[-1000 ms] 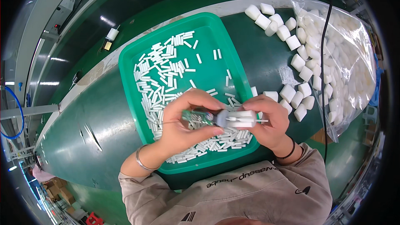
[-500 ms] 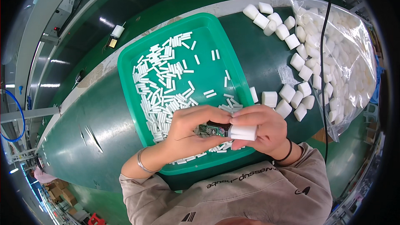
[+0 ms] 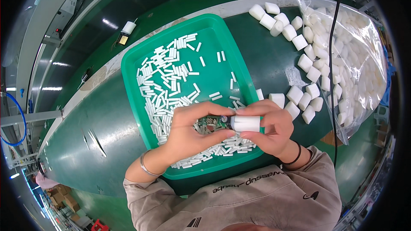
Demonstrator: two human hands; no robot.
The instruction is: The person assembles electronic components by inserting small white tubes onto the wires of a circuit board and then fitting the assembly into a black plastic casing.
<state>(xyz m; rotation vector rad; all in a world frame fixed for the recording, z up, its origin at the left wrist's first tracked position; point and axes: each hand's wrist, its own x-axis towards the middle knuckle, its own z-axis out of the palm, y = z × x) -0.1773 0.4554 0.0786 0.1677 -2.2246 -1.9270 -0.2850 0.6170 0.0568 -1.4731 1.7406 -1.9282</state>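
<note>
Above the near part of a green tray (image 3: 128, 81), both hands hold one small assembly. My left hand (image 3: 186, 130) closes its thumb and fingers round the edges of a green circuit board (image 3: 209, 122) with small parts on it. At the board's right end sits a white foam cylinder (image 3: 248, 124) with a groove along its side. Thumb and fingers of my right hand (image 3: 276, 129) pinch this cylinder from above and below. Many short white sticks (image 3: 171, 77) lie in the tray, mostly in its left and near parts.
Right of the tray, loose white foam cylinders (image 3: 295, 95) lie beside a clear plastic bag (image 3: 359, 55) full of them. A black cable (image 3: 333, 60) hangs down in front. Beyond the pale ledge, similar board assemblies (image 3: 127, 29) lie on a green strip.
The held assembly has moved slightly up and left and turned, so more of the board's parts show. The assemblies on the far green strip have shifted right.
</note>
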